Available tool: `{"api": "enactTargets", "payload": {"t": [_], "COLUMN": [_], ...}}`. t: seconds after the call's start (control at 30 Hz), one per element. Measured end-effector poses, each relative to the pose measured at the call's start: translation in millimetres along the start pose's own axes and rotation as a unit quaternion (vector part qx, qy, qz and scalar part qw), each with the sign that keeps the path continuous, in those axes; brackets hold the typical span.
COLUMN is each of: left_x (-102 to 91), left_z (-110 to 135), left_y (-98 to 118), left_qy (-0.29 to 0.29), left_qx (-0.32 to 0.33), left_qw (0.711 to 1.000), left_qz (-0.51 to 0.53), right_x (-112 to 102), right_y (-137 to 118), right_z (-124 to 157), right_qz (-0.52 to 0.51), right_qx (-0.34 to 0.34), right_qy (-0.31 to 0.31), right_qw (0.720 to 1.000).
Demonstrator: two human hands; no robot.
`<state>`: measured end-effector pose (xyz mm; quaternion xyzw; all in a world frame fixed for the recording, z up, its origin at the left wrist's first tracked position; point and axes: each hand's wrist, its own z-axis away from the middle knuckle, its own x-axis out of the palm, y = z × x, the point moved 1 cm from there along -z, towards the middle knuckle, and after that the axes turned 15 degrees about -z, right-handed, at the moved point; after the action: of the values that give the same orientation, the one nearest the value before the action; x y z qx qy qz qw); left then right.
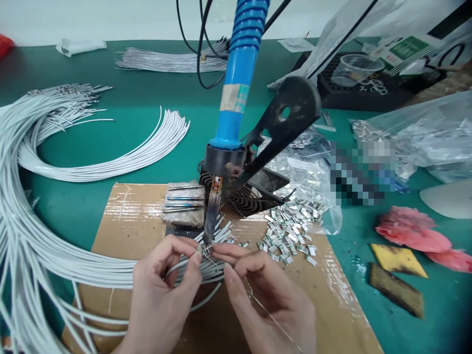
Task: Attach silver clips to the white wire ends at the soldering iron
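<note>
Left hand (165, 290) pinches a white cable (179, 266), right hand (271, 295) pinches thin silver wire (276, 322), above brown cardboard (328, 300) near a blue iron (236, 73). Under the cardboard is a green worktop (81, 209), with a pale wall (110, 19) behind.

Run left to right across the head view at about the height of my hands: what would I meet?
White cables, running on behind the left hand → left hand → soldering iron tip → right hand → yellow pad.
</note>
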<state>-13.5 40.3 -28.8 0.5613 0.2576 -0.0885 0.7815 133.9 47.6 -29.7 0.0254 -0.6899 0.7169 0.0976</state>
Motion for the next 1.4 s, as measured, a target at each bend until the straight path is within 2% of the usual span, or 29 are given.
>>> {"api": "enactTargets", "payload": {"t": [0.27,0.47,0.63,0.9,1.13,1.23,1.4], "left_x": [3.2,7.9,3.7,8.4,0.9,0.7,5.2], "left_z": [-5,-2,-3,-1,-7,-6,-3], "left_y": [7,17,6,21,11,13,27], "left_qy": [0.016,0.061,0.015,0.067,0.036,0.031,0.086], "left_qx": [-0.01,-0.044,-0.006,-0.034,0.001,0.011,-0.03], "left_qw": [1.0,0.997,1.0,0.997,0.999,0.999,0.996], "left_qz": [0.012,0.021,-0.004,0.001,0.005,0.007,0.023], "right_x": [4,5,5,7,9,8,6], "right_y": [-2,-2,-2,-4,-4,-3,-3], "right_z": [-5,-7,-8,-9,-8,-8,-8], "right_qz": [-0.004,-0.022,-0.022,-0.016,-0.032,-0.028,-0.017], "right_qx": [0.005,0.01,0.008,0.002,-0.002,-0.005,-0.012], "right_qy": [0.01,0.021,0.022,0.027,0.041,0.042,0.031], "right_qw": [1.0,0.999,0.999,0.999,0.999,0.999,0.999]}}
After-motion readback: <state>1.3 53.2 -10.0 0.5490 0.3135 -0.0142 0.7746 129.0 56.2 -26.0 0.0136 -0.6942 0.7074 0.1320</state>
